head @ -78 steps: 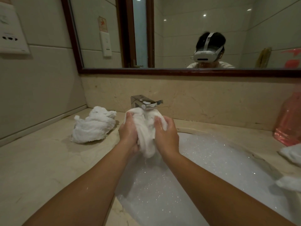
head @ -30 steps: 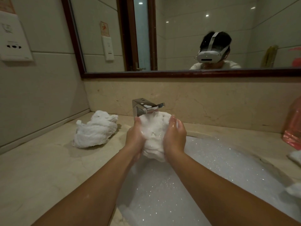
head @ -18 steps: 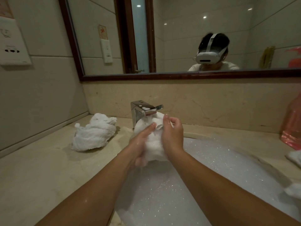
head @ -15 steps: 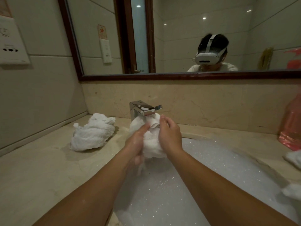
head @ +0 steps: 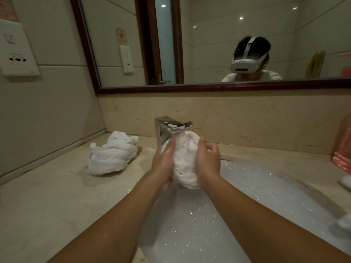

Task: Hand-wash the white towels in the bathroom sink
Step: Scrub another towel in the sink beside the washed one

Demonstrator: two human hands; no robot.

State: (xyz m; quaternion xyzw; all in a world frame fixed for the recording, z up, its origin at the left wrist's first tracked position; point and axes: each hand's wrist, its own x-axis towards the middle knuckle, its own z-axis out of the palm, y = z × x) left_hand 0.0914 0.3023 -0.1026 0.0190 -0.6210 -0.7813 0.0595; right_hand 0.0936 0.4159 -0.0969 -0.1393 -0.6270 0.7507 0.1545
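Note:
A wet, bunched white towel [head: 185, 160] is held above the foam-filled sink [head: 237, 205], just below the spout of the chrome faucet [head: 167, 130]. My left hand [head: 164, 162] grips its left side and my right hand [head: 208, 161] grips its right side, so the cloth is squeezed between them. A second white towel [head: 112, 153] lies crumpled on the counter to the left of the sink. More white cloth [head: 344, 182] shows at the right edge.
The beige marble counter [head: 47, 202] runs along the left. A pink plastic bag [head: 341, 149] stands at the right edge. The framed mirror [head: 209, 44] hangs above the backsplash. A white wall socket [head: 17, 56] sits on the left wall.
My hands have kept working the towel over the sink: the left hand slid down along the bundle, then back up to its side. The towel on the counter has not moved.

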